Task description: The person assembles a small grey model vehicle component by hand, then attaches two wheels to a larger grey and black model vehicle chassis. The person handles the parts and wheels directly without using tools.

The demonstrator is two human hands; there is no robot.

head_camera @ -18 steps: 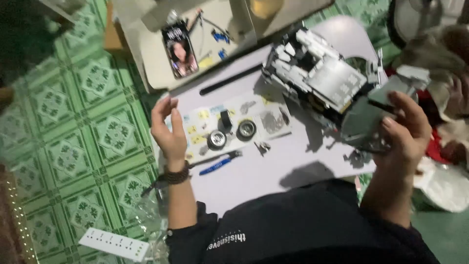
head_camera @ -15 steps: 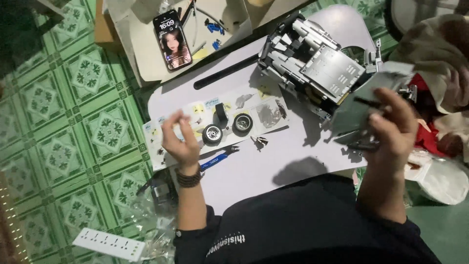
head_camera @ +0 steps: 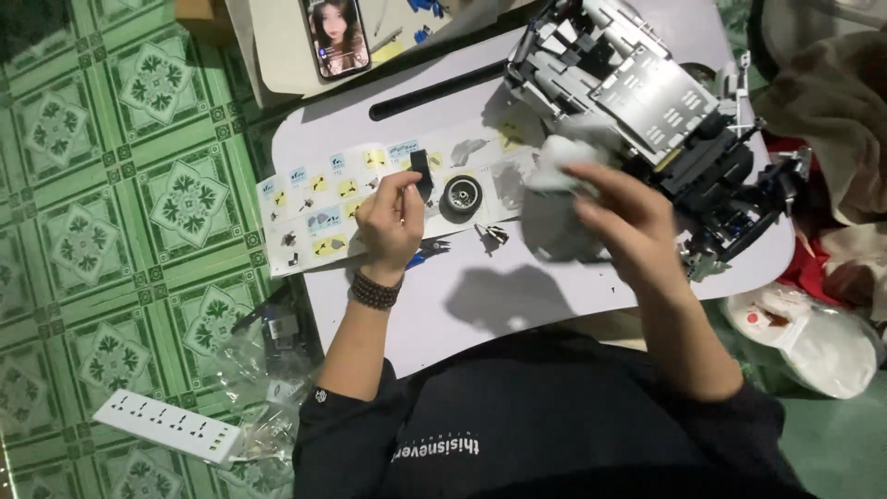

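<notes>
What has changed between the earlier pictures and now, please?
The left hand came down onto the instruction sheet and pinches a small black piece. The right hand moved left, holding a grey panel. The wheel, model and phone stayed put.

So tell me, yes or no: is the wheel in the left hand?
No, the wheel lies on the table beside the left hand.

The left hand (head_camera: 393,222) hovers over the table (head_camera: 554,296), fingers pinching what looks like a small dark piece, just beside a black wheel (head_camera: 462,196) and a parts sheet (head_camera: 314,217). The right hand (head_camera: 619,222), blurred, grips a crumpled grey bag (head_camera: 554,226) in front of a grey brick-built model (head_camera: 637,102).
</notes>
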